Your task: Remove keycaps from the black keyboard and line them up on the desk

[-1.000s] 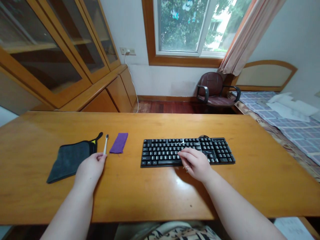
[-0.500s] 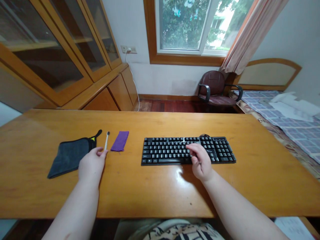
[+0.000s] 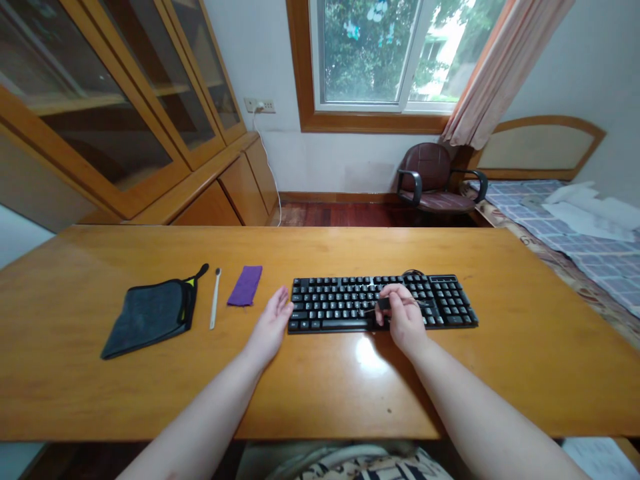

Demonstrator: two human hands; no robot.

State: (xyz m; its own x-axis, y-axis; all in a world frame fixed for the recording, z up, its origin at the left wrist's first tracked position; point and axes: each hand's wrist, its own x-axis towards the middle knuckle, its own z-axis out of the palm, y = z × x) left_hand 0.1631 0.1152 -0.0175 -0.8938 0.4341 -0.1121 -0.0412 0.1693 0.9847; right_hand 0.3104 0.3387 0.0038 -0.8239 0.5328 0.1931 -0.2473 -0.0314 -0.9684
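A black keyboard (image 3: 340, 325) lies flat on the wooden table in front of me. My left hand (image 3: 271, 325) is at the keyboard's left edge, fingers stretched out and holding nothing. Over the right-middle keys, my right hand (image 3: 404, 321) pinches a small black piece (image 3: 383, 304) between thumb and fingers. Thin, wire-like lines show near this piece; its exact kind is unclear. Some keys are hidden beneath the right hand. Left of my left hand lie a purple cloth (image 3: 245, 286), a white toothbrush (image 3: 215, 300) with dark bristles and a folded grey cloth (image 3: 147, 319) with black edging.
The wooden table (image 3: 320, 393) spans the view, its near edge close to my body. A coiled cable (image 3: 413, 272) sits behind the keyboard. Beyond the table are a glass-door cabinet (image 3: 200, 157), a maroon armchair (image 3: 430, 170) and a bed (image 3: 565, 220).
My left hand has let go of the toothbrush, now lying on the table, and moved right to the keyboard's edge. My right hand has turned, bringing the small black piece into view.
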